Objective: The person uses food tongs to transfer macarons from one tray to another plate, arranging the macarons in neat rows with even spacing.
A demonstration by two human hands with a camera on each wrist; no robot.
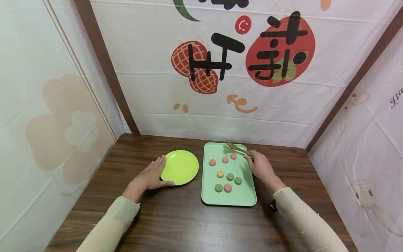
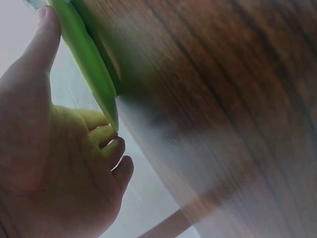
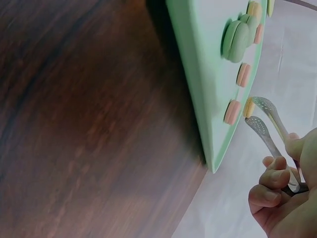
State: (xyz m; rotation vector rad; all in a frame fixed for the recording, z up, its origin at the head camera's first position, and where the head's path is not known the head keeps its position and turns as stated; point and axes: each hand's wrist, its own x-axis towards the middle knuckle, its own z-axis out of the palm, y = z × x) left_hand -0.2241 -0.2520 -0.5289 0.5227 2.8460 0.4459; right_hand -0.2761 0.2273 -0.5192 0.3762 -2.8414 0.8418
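My left hand (image 1: 152, 175) rests at the left side of the round yellow-green plate (image 1: 182, 168), fairly straight fingers along its rim and thumb at the near edge. In the left wrist view, the thumb and fingers touch the plate's edge (image 2: 91, 64). My right hand (image 1: 262, 166) grips metal tongs (image 1: 242, 149) over the far right part of a light green tray (image 1: 211, 196). A yellow macaron (image 3: 248, 107) sits between the tong tips in the right wrist view. Pink macarons (image 1: 225, 159), green macarons (image 1: 230, 176) and another yellow macaron (image 1: 220, 174) lie on the tray.
Plate and tray stand side by side on a dark wood table (image 1: 176, 220). A white printed curtain (image 1: 151, 98) hangs behind the table's far edge, with further curtains on the left and right.
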